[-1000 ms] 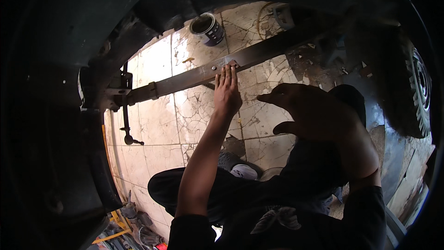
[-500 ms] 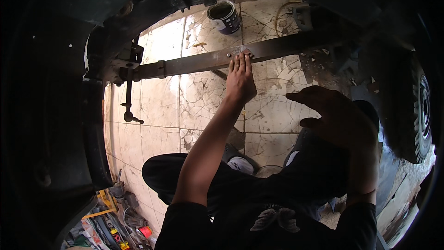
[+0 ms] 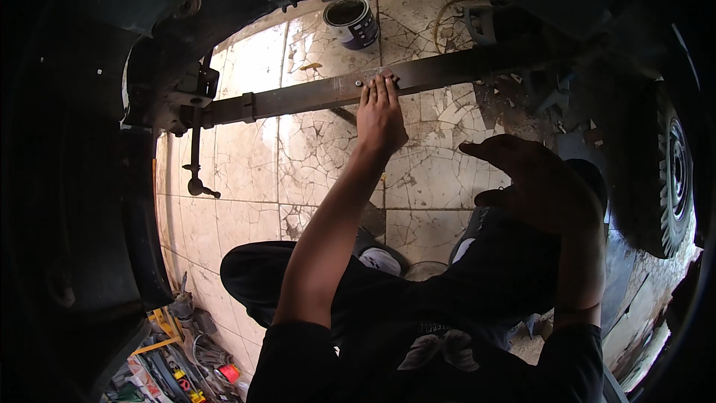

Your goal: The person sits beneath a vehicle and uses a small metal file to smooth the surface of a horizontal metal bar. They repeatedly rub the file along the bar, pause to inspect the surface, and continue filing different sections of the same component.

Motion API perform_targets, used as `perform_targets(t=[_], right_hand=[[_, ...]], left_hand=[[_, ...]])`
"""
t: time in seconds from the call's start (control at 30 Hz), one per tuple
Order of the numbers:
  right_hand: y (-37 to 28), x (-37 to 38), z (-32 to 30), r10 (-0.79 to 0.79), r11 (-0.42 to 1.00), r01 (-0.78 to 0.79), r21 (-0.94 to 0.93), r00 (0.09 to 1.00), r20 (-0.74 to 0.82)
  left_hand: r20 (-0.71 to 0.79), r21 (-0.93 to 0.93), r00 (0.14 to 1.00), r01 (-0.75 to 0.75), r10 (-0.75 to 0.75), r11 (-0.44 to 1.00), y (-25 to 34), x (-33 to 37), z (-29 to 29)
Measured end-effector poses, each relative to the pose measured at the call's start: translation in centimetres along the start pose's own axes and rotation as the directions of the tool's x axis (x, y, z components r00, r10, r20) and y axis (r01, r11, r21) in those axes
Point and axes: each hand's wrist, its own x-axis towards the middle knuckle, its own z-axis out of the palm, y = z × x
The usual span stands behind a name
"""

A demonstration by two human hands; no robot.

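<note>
A long dark metal beam (image 3: 298,97) crosses over the tiled floor in front of me. My left hand (image 3: 380,119) reaches up to it, its fingers close together and pressed flat on the near face. A small reddish-brown flat piece (image 3: 388,74), perhaps sandpaper, shows at those fingertips, mostly covered by them. Just left of the fingers a bolt head (image 3: 358,83) sits on the beam. Over my right knee hovers my right hand (image 3: 526,179) in shadow, thumb and fingers apart, with nothing visible between them.
Beyond the beam stands an open paint can (image 3: 360,36). A dark rod with a ball joint (image 3: 196,185) hangs at the left. At the right is a wheel with a tyre (image 3: 673,175). Tools (image 3: 175,362) lie heaped at the lower left. Dark bodywork surrounds the far and left sides.
The whole view has shifted slightly, moving the beam and can up and left in the picture. My left fingertips sit a little higher on the beam. The right hand keeps its pose.
</note>
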Motion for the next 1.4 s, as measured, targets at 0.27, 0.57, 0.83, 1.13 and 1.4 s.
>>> perform_targets(t=[0.27,0.57,0.83,1.13,1.4], right_hand=[[-0.8,0.8,0.4,0.001,1.000,-0.001,-0.013,1.000,-0.026],[-1.2,1.0,1.1,-0.004,1.000,0.004,-0.006,1.000,-0.029],[-1.0,1.4,1.3,0.080,0.997,-0.080,-0.011,0.997,0.002],[-0.8,1.4,1.9,0.028,0.999,-0.027,-0.043,0.999,0.031],[-1.2,1.4,2.0,0.023,1.000,-0.022,-0.008,0.999,0.037]], left_hand=[[-0.063,-0.004,0.997,0.054,-0.054,0.999,-0.9,2.2,-0.6],[-0.088,-0.005,0.993,-0.077,0.076,0.997,-2.3,-1.1,0.4],[-0.011,0.040,0.998,-0.058,0.059,0.997,-3.2,1.8,-0.7],[-0.080,-0.011,0.994,-0.079,0.078,0.997,-3.3,1.1,-0.2],[0.054,0.096,0.996,-0.070,0.065,0.993,-1.6,0.1,-1.2]])
